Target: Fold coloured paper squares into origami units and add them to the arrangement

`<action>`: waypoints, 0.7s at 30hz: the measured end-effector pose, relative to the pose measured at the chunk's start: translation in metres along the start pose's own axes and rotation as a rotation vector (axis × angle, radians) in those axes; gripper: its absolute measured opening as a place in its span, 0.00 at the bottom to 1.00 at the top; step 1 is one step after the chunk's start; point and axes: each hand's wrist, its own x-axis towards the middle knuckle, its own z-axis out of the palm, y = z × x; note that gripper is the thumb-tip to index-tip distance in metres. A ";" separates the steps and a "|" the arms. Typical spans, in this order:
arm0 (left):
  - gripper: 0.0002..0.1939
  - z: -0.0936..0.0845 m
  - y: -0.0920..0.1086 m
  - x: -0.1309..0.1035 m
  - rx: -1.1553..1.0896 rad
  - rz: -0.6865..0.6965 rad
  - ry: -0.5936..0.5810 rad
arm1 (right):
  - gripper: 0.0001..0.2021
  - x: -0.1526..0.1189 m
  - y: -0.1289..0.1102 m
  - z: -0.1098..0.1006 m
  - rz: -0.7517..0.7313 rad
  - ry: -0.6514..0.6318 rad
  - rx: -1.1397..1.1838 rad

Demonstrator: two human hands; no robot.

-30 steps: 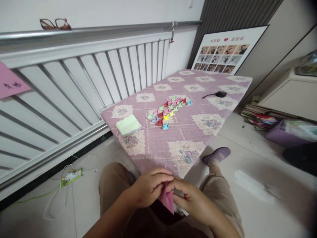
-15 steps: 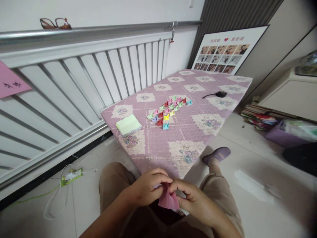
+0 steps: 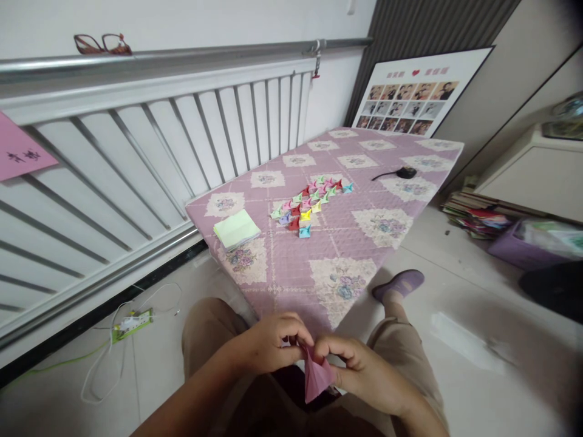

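Observation:
A folded piece of pink paper (image 3: 316, 377) hangs between my hands, just below the near corner of the table. My left hand (image 3: 279, 343) pinches its upper left edge between thumb and fingers. On the other side, my right hand (image 3: 357, 364) has its fingers on the top and the thumb against the right side. Several small folded paper pieces (image 3: 305, 215) in red, pink, green, yellow and blue stand in slanting rows on the cloth. Left of them lies a stack of light green paper (image 3: 237, 229).
The table (image 3: 291, 267) wears a pink flowered cloth. A black object with a cord (image 3: 406, 173) lies at its far right. A white radiator (image 3: 182, 133) runs along the left, with glasses (image 3: 102, 44) on the pipe above. A power strip (image 3: 133, 325) rests on the floor.
The pink paper has turned and shifted slightly right and down, with its point now lower. My left hand's fingers have moved to its upper edge.

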 end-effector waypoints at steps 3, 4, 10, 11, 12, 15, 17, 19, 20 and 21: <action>0.07 -0.003 0.001 0.000 -0.021 0.000 -0.031 | 0.13 0.000 0.001 -0.001 0.019 -0.010 0.029; 0.07 -0.003 0.002 0.000 -0.030 -0.001 -0.038 | 0.13 0.000 0.001 -0.001 0.030 -0.014 0.036; 0.05 -0.010 0.001 -0.001 -0.067 0.020 -0.122 | 0.14 -0.002 0.010 -0.003 0.090 -0.018 0.058; 0.05 -0.011 0.000 -0.001 -0.080 0.008 -0.139 | 0.14 -0.003 0.012 -0.004 0.106 -0.013 0.071; 0.04 -0.013 -0.001 -0.002 -0.096 -0.011 -0.155 | 0.15 -0.003 0.014 -0.004 0.121 -0.009 0.093; 0.02 -0.016 -0.006 -0.006 -0.198 -0.094 -0.182 | 0.17 -0.003 0.022 -0.006 0.125 -0.026 0.189; 0.06 -0.018 -0.010 -0.008 -0.330 -0.164 -0.206 | 0.19 -0.002 0.026 -0.007 0.104 -0.037 0.247; 0.09 -0.020 -0.014 -0.010 -0.453 -0.220 -0.223 | 0.19 -0.001 0.028 -0.007 0.100 -0.019 0.288; 0.11 -0.020 -0.016 -0.010 -0.491 -0.236 -0.221 | 0.19 0.000 0.029 -0.007 0.102 0.003 0.303; 0.12 -0.021 -0.017 -0.011 -0.512 -0.242 -0.213 | 0.19 0.001 0.029 -0.006 0.106 0.028 0.313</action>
